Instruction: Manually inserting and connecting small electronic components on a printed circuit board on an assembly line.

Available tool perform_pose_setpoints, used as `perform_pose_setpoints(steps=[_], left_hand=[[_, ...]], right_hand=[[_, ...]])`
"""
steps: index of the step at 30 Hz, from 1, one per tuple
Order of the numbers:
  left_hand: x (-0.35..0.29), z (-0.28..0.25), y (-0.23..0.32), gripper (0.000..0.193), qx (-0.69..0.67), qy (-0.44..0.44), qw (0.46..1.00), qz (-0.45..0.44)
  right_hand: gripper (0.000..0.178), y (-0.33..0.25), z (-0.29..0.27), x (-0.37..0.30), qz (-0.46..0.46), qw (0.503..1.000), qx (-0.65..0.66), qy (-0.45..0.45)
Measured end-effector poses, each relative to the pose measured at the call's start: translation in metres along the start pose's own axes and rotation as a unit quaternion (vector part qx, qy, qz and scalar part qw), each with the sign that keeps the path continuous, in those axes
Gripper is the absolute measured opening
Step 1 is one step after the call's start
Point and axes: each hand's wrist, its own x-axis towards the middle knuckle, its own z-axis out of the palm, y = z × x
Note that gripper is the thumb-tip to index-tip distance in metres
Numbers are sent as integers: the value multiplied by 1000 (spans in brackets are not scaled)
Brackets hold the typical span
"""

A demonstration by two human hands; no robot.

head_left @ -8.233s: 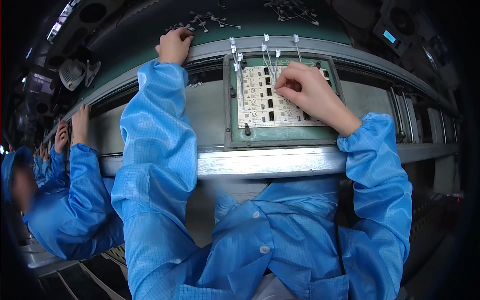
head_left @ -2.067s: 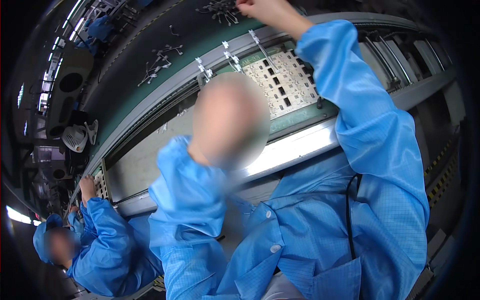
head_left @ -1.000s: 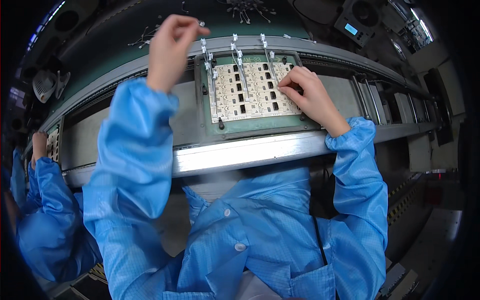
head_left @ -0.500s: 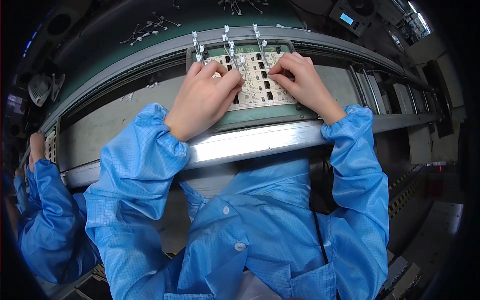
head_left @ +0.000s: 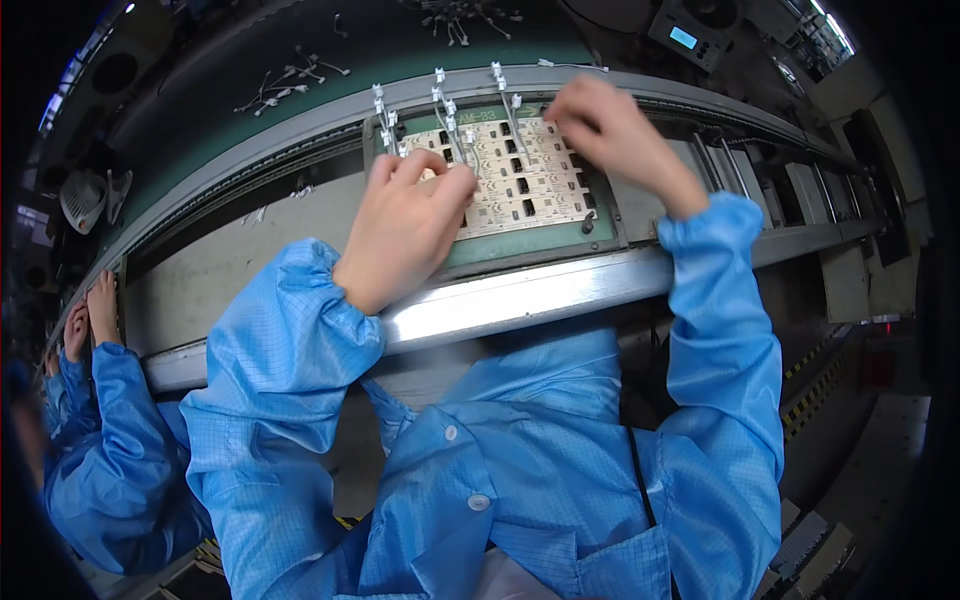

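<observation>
A panel of cream circuit boards (head_left: pixel 550 185) with rows of black parts lies in a green fixture (head_left: pixel 500 253) before me. Short wire leads with white connectors (head_left: pixel 498 80) rest over its far edge, their wires running onto the boards. My left hand (head_left: pixel 405 225) is over the panel's near left part, thumb and fingers drawn together; whatever they pinch is hidden. My right hand (head_left: pixel 612 135) is raised at the fixture's far right corner, off the boards. Its fingers are curled and smeared by motion, so I cannot see whether anything is in them.
A metal rail (head_left: pixel 530 300) runs along the near side. Loose wire leads (head_left: pixel 285 88) lie on the green surface (head_left: pixel 215 120) beyond the line. One lead (head_left: pixel 570 65) lies on the far rail. At left, a co-worker's hands (head_left: pixel 102 305) are at the same line.
My right hand has lifted off the boards and moved away toward the far right. My left hand has shifted slightly left and nearer. The co-worker's hands at left have moved.
</observation>
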Motion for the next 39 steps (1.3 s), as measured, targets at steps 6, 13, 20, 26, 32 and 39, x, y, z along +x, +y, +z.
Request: perform_pose_setpoints(steps=[6,13,20,26,32,39], left_hand=[[7,-4,20,7,18,49,995,-85],[3,3,36,9,41,-42,991,-121],[3,4,37,5,46,-34,990,-127],[2,8,38,4,56,-39,989,-131],[-6,9,42,7,64,-10,995,-79],[-5,3,38,12,54,-12,996,-66]], right_hand=[[29,127,0,29,288,903,-312,61],[20,95,-8,28,99,977,5,189],[17,97,-15,31,162,947,20,276],[20,101,-20,31,191,918,208,280],[19,93,-33,32,163,870,368,283],[14,64,-40,17,158,819,491,252]])
